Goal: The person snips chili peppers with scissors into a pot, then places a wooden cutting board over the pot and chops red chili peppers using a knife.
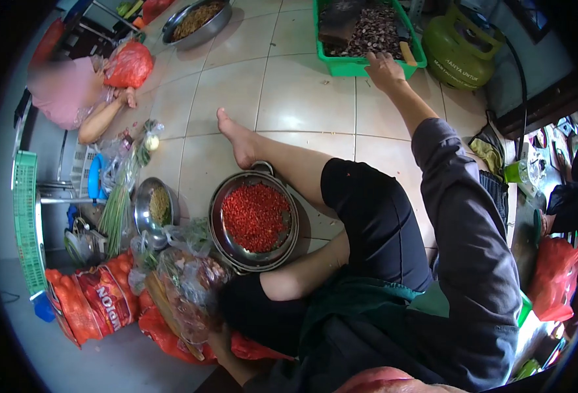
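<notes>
My right hand (386,71) reaches far forward to the near rim of a green plastic tub (348,67), its fingers stretched out with nothing visible in them. Dark, small chopped pieces fill the tub, and a large dark flat slab (341,23) lies on them. Just right of my fingers is a knife (407,54) with a light wooden handle. My left hand (220,342) is low beside my knee, against a clear plastic bag (194,288) of brownish contents; its fingers are hidden. A long wooden piece (164,308) lies along that bag.
A metal pan (293,239) of chopped red chillies stands between my legs. Metal bowls (146,219) (218,29) are left and ahead. A green gas cylinder (459,49) stands beside the tub. Another person (66,98) sits at left near a red bag (130,64). Orange net sacks (95,298) lie nearby.
</notes>
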Demonstrator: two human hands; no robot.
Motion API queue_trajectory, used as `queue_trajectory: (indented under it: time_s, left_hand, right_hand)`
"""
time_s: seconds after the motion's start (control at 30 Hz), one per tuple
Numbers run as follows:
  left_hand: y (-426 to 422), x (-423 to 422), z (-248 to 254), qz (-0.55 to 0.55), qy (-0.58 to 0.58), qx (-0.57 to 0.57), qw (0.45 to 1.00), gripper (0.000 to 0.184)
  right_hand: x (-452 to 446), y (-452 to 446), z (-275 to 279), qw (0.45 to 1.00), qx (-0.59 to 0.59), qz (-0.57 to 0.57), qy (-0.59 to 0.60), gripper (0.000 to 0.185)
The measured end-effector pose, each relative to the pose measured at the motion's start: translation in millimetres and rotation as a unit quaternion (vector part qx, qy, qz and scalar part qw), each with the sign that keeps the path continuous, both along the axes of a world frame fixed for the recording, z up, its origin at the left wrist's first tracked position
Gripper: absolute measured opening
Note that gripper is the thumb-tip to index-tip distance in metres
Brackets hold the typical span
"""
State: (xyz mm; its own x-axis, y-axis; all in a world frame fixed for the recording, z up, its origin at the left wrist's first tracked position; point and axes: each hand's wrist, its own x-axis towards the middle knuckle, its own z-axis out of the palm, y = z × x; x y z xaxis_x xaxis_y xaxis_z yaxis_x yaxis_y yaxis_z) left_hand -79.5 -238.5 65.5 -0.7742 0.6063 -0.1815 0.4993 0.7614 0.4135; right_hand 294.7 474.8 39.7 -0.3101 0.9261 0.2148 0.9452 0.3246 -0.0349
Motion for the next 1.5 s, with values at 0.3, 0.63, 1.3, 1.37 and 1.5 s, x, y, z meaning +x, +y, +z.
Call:
queue_trajectory:
  time_s: [0.3,0.63,1.3,1.37,1.5]
  left_hand:
    - [95.8,48.3,56.5,0.055,-0.012,0.090,0.994,0.020]
    - [134.0,72.1,27.4,0.027,-0.464,0.227,0.856,0.023]
    - [-157.3,-145.9,-28.6,0.169,0.008,0.106,0.980,0.048]
    - [-153.8,-126.1,-22.5,0.159,0.127,-0.087,0.975,0.057]
    - [-99.6,-96.8,11.9,0.240,0.142,-0.229,0.933,0.056]
  right_hand:
    - [24.6,-41.3,-46.5,0.977,0.155,0.142,0.030,0.044]
    - [-35.8,-44.3,49.7,0.980,0.083,0.177,-0.039,0.037]
    - [3.1,-54.5,59.8,0.996,0.050,-0.068,-0.041,0.048]
    - [30.5,-54.1,58.4,0.985,0.009,-0.162,-0.059,0.044]
    - [75.3,-51.7,36.5,0.979,-0.108,-0.168,-0.040,0.040]
